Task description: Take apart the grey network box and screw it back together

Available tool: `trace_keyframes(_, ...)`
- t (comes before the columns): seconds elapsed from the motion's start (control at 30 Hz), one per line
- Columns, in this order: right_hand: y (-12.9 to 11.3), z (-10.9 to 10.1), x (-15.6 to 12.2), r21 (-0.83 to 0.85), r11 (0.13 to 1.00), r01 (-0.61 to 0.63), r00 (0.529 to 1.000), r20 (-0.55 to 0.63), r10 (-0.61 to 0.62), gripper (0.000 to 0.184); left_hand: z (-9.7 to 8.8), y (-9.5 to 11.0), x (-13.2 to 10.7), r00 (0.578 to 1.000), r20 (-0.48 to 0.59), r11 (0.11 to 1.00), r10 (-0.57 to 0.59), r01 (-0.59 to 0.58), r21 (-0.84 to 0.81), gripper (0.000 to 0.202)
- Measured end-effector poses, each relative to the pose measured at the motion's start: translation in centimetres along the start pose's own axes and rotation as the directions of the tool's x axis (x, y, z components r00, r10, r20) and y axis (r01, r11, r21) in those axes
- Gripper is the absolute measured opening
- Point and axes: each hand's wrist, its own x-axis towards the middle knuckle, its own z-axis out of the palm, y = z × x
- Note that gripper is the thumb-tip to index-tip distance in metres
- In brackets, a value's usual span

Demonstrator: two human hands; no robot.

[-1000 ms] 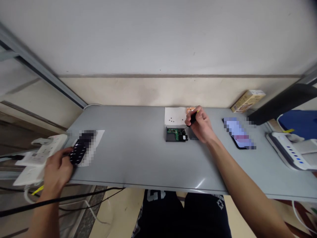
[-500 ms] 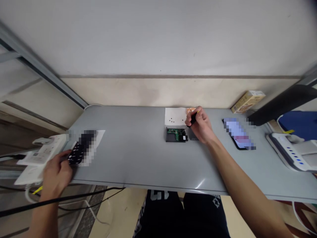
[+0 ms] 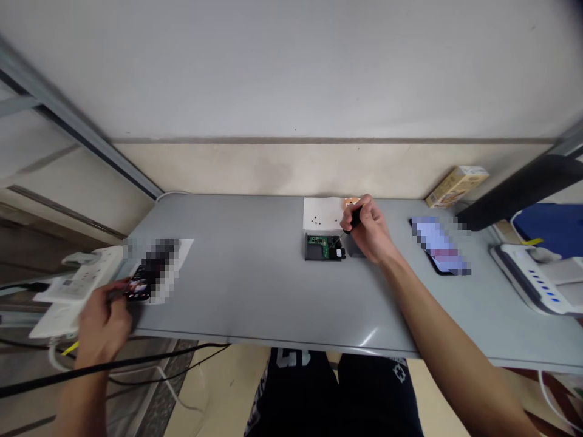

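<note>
In my right hand is a screwdriver with a black handle, tilted, its thin shaft reaching down to the right part of an opened black device. A green circuit board shows inside its casing. Partly covered by my right hand, a dark grey block lies beside the device. At the far left, my left hand has its fingers closed at the near left edge of a black phone. The phone's screen is lit and rests over a white sheet; part of it is pixelated.
Behind the device lies white paper with several tiny dark screws and an orange piece. A second phone, a yellow box and a power strip are on the right. Another power strip sits at the left edge.
The left phone's screen has gone from white marks on black to a coloured picture. My left hand has shifted very slightly; my right hand and the screwdriver look unchanged.
</note>
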Motion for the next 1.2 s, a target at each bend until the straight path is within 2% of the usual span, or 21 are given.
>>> trace_keyframes(0.1,0.0,0.0,0.0,0.016,1.0,0.026,1.0,0.006,-0.026,0.042,0.4,-0.9,-0.4,0.997,-0.08,1.0,0.015,-0.014,0.005,0.033)
trace_keyframes(0.17,0.0,-0.1,0.0,0.009,1.0,0.025,1.0,-0.003,-0.025,0.043,0.7,-1.6,-0.6,0.988,-0.121,0.996,0.093,-0.093,0.011,0.029)
trace_keyframes(0.27,0.1,-0.1,0.1,0.002,1.0,0.021,1.0,-0.003,-0.021,0.042,1.0,-2.3,-1.0,0.971,-0.11,0.977,0.212,-0.211,0.024,0.029)
trace_keyframes(0.5,0.3,-0.2,0.2,0.0,1.0,0.011,1.0,-0.012,-0.011,0.042,1.2,-1.4,-0.9,0.981,-0.167,0.995,0.093,-0.095,-0.004,0.033)
trace_keyframes(0.63,0.3,-0.1,0.1,0.031,0.999,0.021,1.0,0.004,-0.021,0.039,1.1,-0.5,-0.4,0.98,-0.178,0.996,0.086,-0.083,0.024,0.04)
trace_keyframes(0.83,0.1,0.0,0.0,0.021,0.999,0.033,0.999,0.003,-0.033,0.04,0.4,-0.7,-0.5,0.994,-0.097,0.997,0.049,-0.054,-0.054,0.036)
trace_keyframes(0.93,0.0,0.1,0.0,0.001,1.0,0.023,1.0,-0.01,-0.023,0.042,0.1,-0.8,-0.5,0.999,-0.035,0.999,0.026,-0.027,-0.04,0.042)
trace_keyframes(1.03,-0.1,0.1,0.0,-0.009,1.0,0.019,1.0,-0.007,-0.019,0.044,-0.2,0.0,-0.5,1.0,0.002,0.998,0.031,-0.031,0.049,0.048)
trace_keyframes(1.2,0.0,0.0,0.0,-0.003,1.0,0.023,1.0,0.005,-0.023,0.045,-0.3,2.8,0.1,0.994,0.105,0.953,-0.019,-0.014,0.303,0.068)
